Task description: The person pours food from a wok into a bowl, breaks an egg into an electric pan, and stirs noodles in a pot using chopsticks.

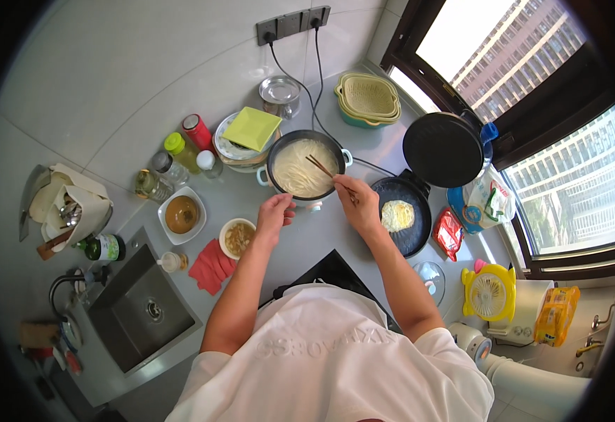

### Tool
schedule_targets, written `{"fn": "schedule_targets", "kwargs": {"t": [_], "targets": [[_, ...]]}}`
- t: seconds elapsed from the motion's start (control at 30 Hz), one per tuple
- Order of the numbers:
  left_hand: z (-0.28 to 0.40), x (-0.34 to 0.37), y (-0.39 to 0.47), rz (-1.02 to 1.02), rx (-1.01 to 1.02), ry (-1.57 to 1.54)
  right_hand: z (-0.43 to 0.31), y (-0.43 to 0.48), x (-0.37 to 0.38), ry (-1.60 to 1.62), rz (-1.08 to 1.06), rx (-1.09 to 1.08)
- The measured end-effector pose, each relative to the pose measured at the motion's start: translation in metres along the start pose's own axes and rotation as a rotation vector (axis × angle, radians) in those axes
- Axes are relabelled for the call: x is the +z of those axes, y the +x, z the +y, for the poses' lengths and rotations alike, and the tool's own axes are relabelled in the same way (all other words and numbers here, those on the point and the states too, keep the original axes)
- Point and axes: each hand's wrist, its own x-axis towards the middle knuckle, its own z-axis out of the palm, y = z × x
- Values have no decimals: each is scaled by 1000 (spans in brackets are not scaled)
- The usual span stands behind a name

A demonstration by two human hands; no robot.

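Pale noodles lie in cloudy liquid inside a dark-rimmed electric pot with light blue handles. My right hand grips brown chopsticks, whose tips reach over the noodles. Beside the pot's near left edge is my left hand, fingers loosely curled, with nothing visible in it. A fried egg rests in a black frying pan to the right. Left of my left hand stand a bowl of chunky brownish food and a white square bowl with brown liquid.
A green square plate tops stacked dishes behind the pot. Bottles stand to the left, near a sink. Power cords run behind the pot. A red cloth lies near the bowls; a black round lid or pan stands right.
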Motion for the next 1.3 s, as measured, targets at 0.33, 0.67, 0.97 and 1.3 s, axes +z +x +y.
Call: {"fn": "schedule_targets", "kwargs": {"t": [0.33,0.67,0.97,1.3], "targets": [[1,47,-24,-354,-2,-35,-9,-57,-4,-205,-26,-401],[-44,88,-43,-473,-21,-185,-16,-127,-30,-368,-139,-397],[-90,148,-61,-463,-93,168,14,-180,-110,-322,12,-138],[-186,240,-111,-503,-152,298,114,-297,-241,-772,-48,832]]}}
